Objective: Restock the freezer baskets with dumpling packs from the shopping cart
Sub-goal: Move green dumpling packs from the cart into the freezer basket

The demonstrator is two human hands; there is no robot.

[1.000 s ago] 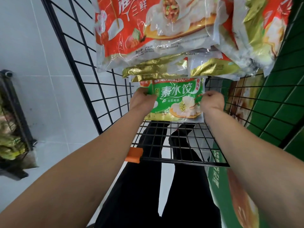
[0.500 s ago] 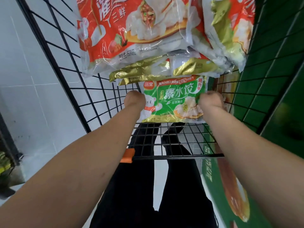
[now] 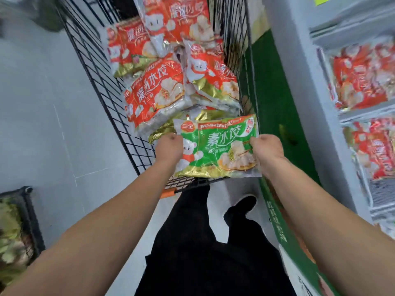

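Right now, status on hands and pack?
Both hands, left and right, gripping green dumpling pack above cart's near end. Red packs remain in cart. Nothing obstructing.

We find open room at the near end of the black wire shopping cart [image 3: 111, 97], where our left hand [image 3: 168, 147] and right hand [image 3: 267, 148] grip the green plastic dumpling pack [image 3: 218, 146] above the near rim. Beyond it, red and gold dumpling packs [image 3: 158, 97] fill the cart from side wall to side wall. At the right, the white freezer's wall [image 3: 303, 103] stands close beside the cart, and red packs [image 3: 363, 75] crowd its baskets.
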